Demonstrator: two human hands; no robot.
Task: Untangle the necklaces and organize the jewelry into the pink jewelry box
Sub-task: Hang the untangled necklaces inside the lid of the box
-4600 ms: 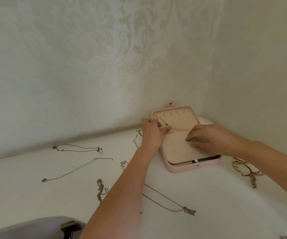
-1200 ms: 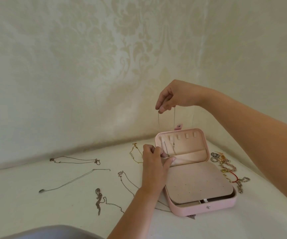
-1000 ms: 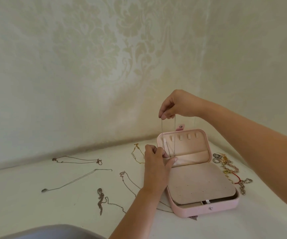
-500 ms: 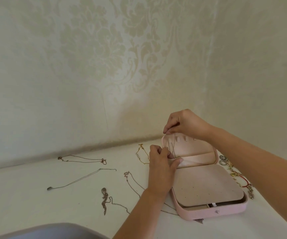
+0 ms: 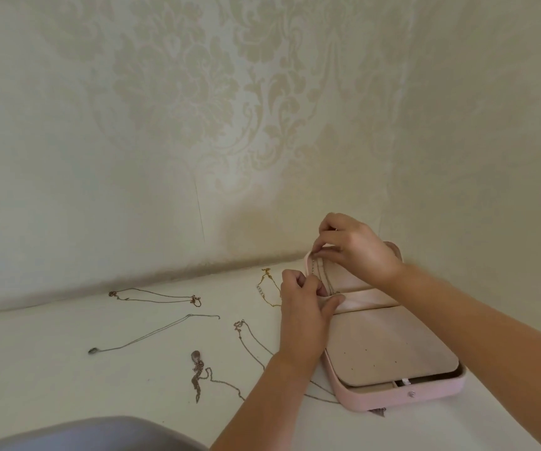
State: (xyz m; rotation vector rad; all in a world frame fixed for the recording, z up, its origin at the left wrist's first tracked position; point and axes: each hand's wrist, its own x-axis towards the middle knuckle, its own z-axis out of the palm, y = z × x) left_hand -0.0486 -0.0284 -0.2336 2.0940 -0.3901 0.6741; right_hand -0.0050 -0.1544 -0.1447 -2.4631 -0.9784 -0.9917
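Observation:
The pink jewelry box (image 5: 425,393) lies open in the table's back right corner, its lid leaning on the wall. My right hand (image 5: 353,245) pinches the top of a thin silver necklace (image 5: 323,276) at the lid's upper left edge, and the chain hangs down inside the lid. My left hand (image 5: 306,307) grips the elastic pocket of the lid (image 5: 370,302) at its left end and pulls it out. Loose necklaces lie on the white table: a gold chain (image 5: 267,288), a long silver chain (image 5: 152,333), a rose chain (image 5: 155,296) and a pendant chain (image 5: 197,374).
Patterned wallpaper walls meet right behind the box. Another chain (image 5: 249,340) runs under my left forearm toward the box. A grey rounded object (image 5: 93,434) sits at the table's front edge. A beige insert (image 5: 386,349) covers the box's base.
My right hand has come down from well above the box to the lid's top edge, lowering the silver necklace into the lid. My left hand stayed on the pocket.

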